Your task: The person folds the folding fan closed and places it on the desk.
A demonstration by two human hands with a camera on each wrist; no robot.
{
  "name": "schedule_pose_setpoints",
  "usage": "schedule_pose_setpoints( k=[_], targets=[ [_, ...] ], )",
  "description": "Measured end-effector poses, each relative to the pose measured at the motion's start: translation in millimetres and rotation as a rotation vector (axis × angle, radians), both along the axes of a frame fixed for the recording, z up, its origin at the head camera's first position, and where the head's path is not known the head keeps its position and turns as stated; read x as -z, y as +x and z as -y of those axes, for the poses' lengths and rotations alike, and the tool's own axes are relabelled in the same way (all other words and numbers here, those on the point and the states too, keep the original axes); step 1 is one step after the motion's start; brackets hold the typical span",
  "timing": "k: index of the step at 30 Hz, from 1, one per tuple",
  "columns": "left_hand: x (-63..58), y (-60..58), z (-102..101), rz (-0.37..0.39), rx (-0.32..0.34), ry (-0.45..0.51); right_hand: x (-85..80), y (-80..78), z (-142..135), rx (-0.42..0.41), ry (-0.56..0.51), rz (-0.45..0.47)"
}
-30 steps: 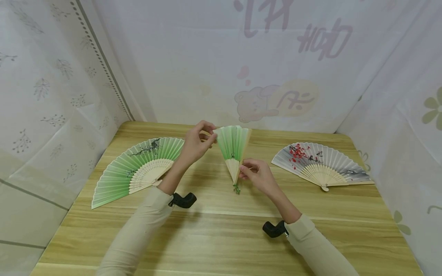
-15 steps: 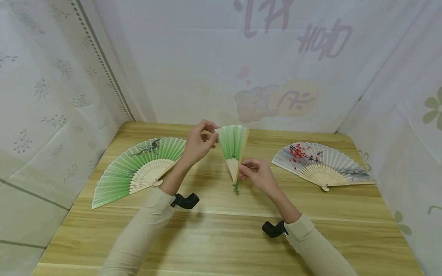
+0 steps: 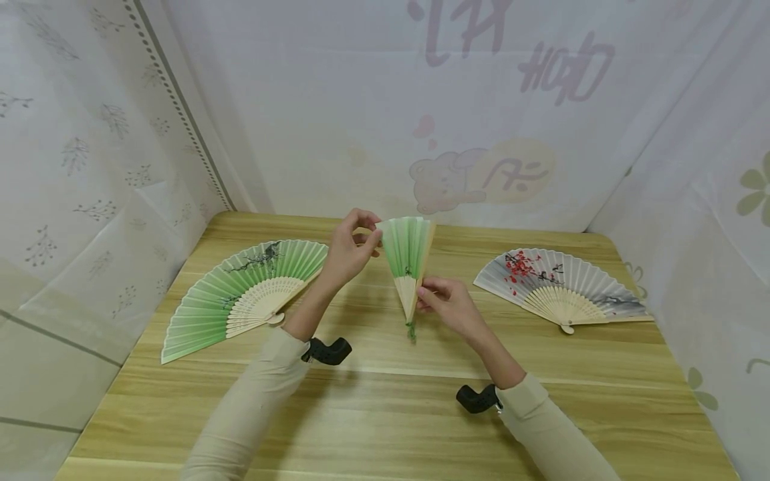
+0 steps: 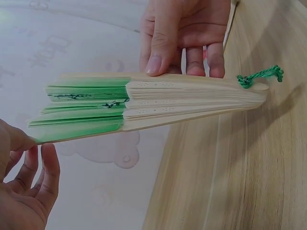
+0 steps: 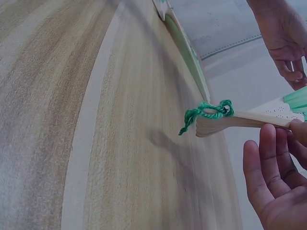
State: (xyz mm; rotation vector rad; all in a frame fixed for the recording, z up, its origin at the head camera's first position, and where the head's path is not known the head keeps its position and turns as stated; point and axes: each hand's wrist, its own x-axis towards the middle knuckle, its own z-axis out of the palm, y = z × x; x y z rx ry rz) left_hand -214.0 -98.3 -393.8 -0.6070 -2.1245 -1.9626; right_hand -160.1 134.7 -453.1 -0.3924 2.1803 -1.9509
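A partly spread green folding fan (image 3: 405, 254) is held up over the table, its pale ribs converging downward. My left hand (image 3: 351, 248) pinches the upper left corner of its leaf; in the left wrist view the fingertips (image 4: 29, 142) meet the fan's outer edge. My right hand (image 3: 451, 306) pinches the right guard stick lower down, thumb on one side and fingers on the other. A green knotted cord (image 5: 211, 112) hangs from the pivot end. Seen from the left wrist, the pleats (image 4: 86, 105) are bunched into several groups.
On the wooden table (image 3: 373, 421), a spread green fan (image 3: 207, 300) with a branch print lies at left, partly behind my left arm. A grey-white fan (image 3: 559, 280) with red blossoms lies spread at right. Printed curtains (image 3: 337, 120) stand behind and at both sides.
My left hand has moved slightly right with the fan's left edge, so the held fan is a little narrower. The right hand has hardly moved. Both fans on the table stay put.
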Motion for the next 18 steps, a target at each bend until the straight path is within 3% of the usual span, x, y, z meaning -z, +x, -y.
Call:
schedule_pose_setpoints(
  k=[18],
  targets=[
    [1.8, -0.8, -5.7, 0.049, -0.063, -0.019, 0.4, 2.9, 0.4, -0.054, -0.009, 0.009]
  ],
)
